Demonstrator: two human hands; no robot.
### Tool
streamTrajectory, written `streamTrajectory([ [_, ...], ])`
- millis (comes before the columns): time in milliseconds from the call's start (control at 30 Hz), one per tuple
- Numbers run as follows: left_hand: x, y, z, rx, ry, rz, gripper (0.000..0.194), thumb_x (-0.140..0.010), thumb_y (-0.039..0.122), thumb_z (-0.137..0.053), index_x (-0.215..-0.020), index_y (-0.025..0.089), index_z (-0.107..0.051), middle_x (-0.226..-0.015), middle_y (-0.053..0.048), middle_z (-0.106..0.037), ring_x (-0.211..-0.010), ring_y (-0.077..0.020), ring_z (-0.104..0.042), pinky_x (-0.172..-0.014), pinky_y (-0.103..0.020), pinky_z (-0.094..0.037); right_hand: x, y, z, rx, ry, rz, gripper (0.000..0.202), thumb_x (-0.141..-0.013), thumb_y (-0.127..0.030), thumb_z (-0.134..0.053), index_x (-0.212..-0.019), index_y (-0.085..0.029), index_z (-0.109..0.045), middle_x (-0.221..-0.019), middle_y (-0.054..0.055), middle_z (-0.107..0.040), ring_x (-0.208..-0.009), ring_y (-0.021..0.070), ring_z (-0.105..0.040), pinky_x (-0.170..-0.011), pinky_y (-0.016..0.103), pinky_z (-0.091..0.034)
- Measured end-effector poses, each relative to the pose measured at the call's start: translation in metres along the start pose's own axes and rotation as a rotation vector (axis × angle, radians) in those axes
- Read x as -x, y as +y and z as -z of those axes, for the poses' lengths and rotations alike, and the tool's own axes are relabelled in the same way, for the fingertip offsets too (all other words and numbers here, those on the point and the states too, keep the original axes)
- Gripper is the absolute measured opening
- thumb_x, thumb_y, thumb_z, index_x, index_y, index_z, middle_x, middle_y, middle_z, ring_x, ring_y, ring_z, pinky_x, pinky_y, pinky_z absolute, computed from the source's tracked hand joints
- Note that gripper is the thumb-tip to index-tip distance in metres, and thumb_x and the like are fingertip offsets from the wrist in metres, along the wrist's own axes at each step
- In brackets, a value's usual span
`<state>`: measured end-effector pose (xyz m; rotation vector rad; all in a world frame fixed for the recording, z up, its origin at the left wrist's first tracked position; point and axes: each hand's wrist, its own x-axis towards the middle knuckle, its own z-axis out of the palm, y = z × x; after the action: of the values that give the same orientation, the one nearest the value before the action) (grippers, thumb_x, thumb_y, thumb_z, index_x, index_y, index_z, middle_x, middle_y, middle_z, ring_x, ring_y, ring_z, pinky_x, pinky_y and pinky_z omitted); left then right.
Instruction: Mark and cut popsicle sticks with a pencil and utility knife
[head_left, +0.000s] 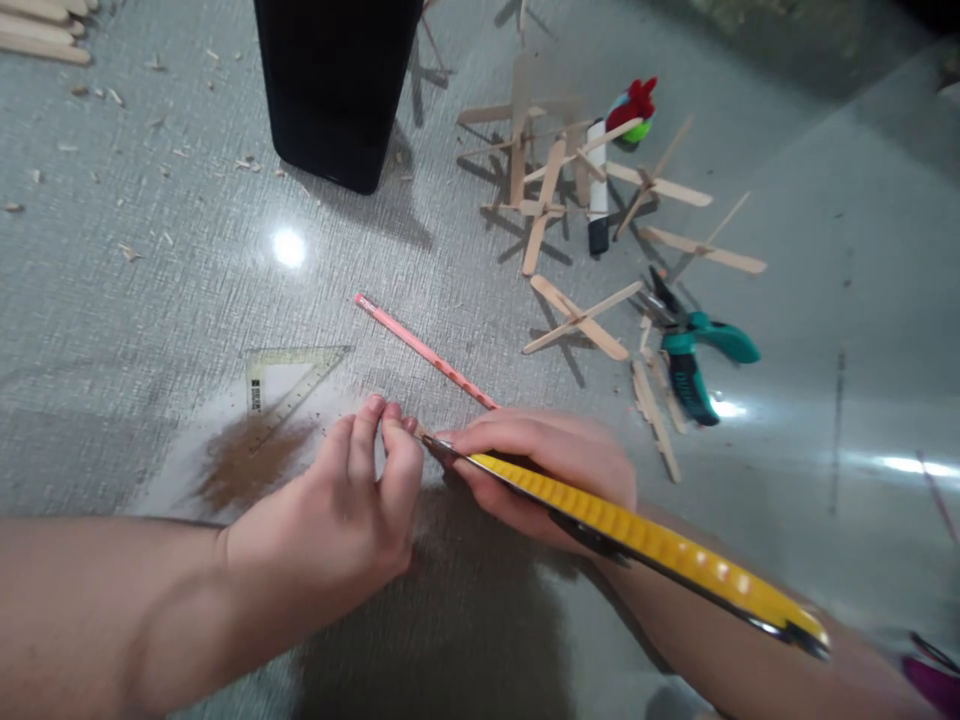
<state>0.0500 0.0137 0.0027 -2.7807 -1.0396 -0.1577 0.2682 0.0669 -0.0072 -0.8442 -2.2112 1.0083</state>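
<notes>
My right hand (559, 450) is wrapped round a yellow utility knife (649, 533), its blade end pointing to the left. Fingertips of my left hand (322, 510) pinch a small piece of wooden stick (415, 431), mostly hidden by the fingers. The blade end meets that piece, though the exact contact is hard to make out. A pink pencil (427, 352) lies just beyond both hands. Left of it, a clear set square (300, 385) rests partly over a white sheet with a brown powdery patch (247, 465).
Several crossed craft-stick pieces (581, 318) stand at the upper right, around a white marker (597, 180) and a red-green clip (634, 110). Teal-handled pliers (697, 345) lie by cut sticks (655, 420). A black slab-like object (337, 90) stands at the top; craft sticks (45, 40) lie far left.
</notes>
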Motion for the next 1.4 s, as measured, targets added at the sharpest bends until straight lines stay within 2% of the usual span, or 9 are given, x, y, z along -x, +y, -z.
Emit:
streamTrajectory([
  [167, 0.0, -0.0009, 0.0007, 0.005, 0.003, 0.0, 0.093, -0.067, 0.072, -0.08, -0.115, -0.008, -0.072, -0.111, -0.026, -0.075, -0.104, -0.0414, -0.073, -0.085, -0.043, -0.064, -0.0015, 0.0009, 0.0024, -0.011, -0.021, 0.036, 0.019, -0.093, -0.012, -0.064, -0.109, -0.022, -0.067, -0.089, 0.004, -0.078, -0.078, 0.0136, -0.075, -0.074, 0.025, -0.062],
  [467, -0.0001, 0.0, 0.0004, -0.012, 0.019, 0.0, 0.071, -0.081, 0.056, -0.074, -0.114, -0.007, -0.073, -0.111, -0.025, -0.075, -0.103, -0.0406, -0.074, -0.085, -0.043, -0.063, -0.0012, -0.0001, 0.0011, -0.018, -0.028, 0.031, 0.017, -0.094, -0.014, -0.064, -0.108, -0.021, -0.066, -0.089, 0.003, -0.078, -0.078, 0.0129, -0.075, -0.073, 0.025, -0.061],
  [800, -0.0004, -0.0007, 0.0022, 0.006, 0.007, 0.003, 0.081, -0.074, 0.064, -0.078, -0.114, -0.007, -0.073, -0.111, -0.025, -0.075, -0.104, -0.0409, -0.074, -0.085, -0.043, -0.064, 0.0003, 0.0015, 0.0003, -0.024, -0.033, 0.018, 0.019, -0.094, -0.015, -0.064, -0.111, -0.024, -0.066, -0.088, 0.002, -0.077, -0.078, 0.0149, -0.074, -0.072, 0.027, -0.061],
  [967, -0.0007, -0.0009, 0.0016, 0.011, 0.007, 0.01, 0.09, -0.067, 0.069, -0.08, -0.114, -0.007, -0.073, -0.112, -0.025, -0.075, -0.103, -0.0412, -0.074, -0.085, -0.043, -0.064, 0.0035, 0.0043, 0.0009, -0.029, -0.065, 0.008, 0.022, -0.094, -0.017, -0.065, -0.114, -0.024, -0.065, -0.093, 0.002, -0.077, -0.084, 0.0151, -0.074, -0.078, 0.027, -0.061],
  [1200, -0.0009, -0.0008, 0.0017, 0.0, 0.005, 0.01, 0.083, -0.073, 0.067, -0.078, -0.115, -0.005, -0.073, -0.112, -0.024, -0.075, -0.103, -0.0392, -0.075, -0.084, -0.042, -0.063, 0.0024, 0.0037, 0.0006, -0.034, -0.058, 0.015, 0.024, -0.094, -0.014, -0.063, -0.116, -0.021, -0.066, -0.091, 0.002, -0.076, -0.079, 0.0137, -0.072, -0.075, 0.026, -0.06],
  [1400, -0.0023, -0.0021, 0.0026, -0.005, 0.001, 0.01, 0.093, -0.064, 0.073, -0.081, -0.114, -0.004, -0.074, -0.112, -0.023, -0.075, -0.103, -0.0395, -0.074, -0.085, -0.042, -0.063, 0.0013, 0.003, 0.0014, -0.01, -0.061, 0.031, 0.023, -0.096, -0.016, -0.061, -0.117, -0.024, -0.065, -0.092, 0.003, -0.076, -0.083, 0.0152, -0.074, -0.077, 0.028, -0.061],
])
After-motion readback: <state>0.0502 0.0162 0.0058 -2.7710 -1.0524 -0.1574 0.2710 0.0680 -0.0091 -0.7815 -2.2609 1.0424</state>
